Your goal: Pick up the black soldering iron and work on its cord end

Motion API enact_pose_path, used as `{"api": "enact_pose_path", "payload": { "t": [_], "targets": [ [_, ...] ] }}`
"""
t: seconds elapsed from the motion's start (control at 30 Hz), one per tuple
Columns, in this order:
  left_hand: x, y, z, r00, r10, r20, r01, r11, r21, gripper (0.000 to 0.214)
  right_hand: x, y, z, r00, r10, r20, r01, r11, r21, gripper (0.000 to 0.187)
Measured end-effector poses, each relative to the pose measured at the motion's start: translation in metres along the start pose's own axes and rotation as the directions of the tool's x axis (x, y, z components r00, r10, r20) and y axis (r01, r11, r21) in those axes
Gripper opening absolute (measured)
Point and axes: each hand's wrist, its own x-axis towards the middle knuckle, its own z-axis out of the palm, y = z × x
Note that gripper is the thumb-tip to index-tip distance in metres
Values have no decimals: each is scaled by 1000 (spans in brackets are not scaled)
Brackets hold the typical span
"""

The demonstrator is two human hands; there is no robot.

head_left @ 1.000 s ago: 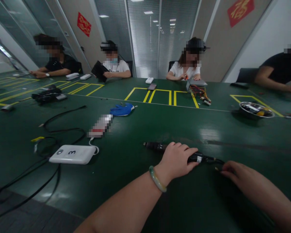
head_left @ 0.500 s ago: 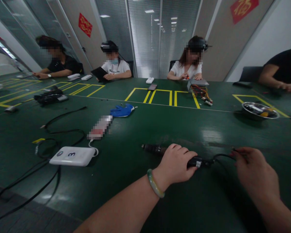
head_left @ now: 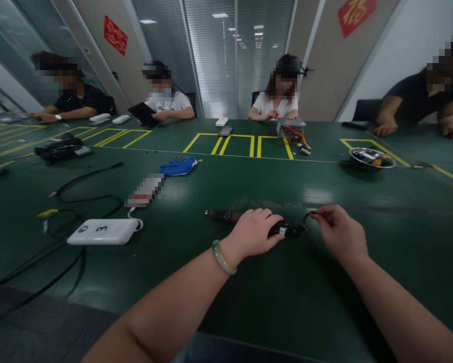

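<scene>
Across the counter's near edge both forearms reach inward, the left one slanting up and to the right, the right one up and to the left. The left hand lies palm down, grasping a slim black tool around its body; the tool lies sideways under it, tip toward the counter's left end and tail sticking out past the thumb. Just beyond that tail, the right hand is raised, thumb and forefinger pinching a short black cord that curves up from the tool. A bracelet circles the left wrist.

Nearer the left end sits a white power bank, with a loose black cable behind it and a blue glove farther in. Toward the right end, a shallow metal bowl holds yellow and dark pieces, probably small parts, though they are hard to make out. Near the far edge, a grey metal box trails coloured wires before a seated person.
</scene>
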Motion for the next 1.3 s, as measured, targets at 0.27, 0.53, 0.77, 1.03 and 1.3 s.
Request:
{"api": "enact_pose_path", "payload": {
  "t": [0.27,0.53,0.77,1.03,1.3],
  "targets": [
    [3,-5,9,999,-42,-32,45,995,92,41,5,-4,-9,949,-13,315,-4,999,54,14],
    [5,8,13,996,68,-54,-62,992,106,37,-6,-6,-17,874,-33,484,39,999,-3,9],
    [12,16,27,997,73,-30,-67,980,187,37,-5,-13,-13,891,-46,453,84,994,-65,7],
    [11,17,27,996,90,-5,-88,979,185,35,-9,-16,-4,913,11,407,15,998,-62,11],
    [12,14,26,997,78,-26,-75,990,118,31,-14,-22,2,932,-61,356,61,998,11,8]
  ]
}}
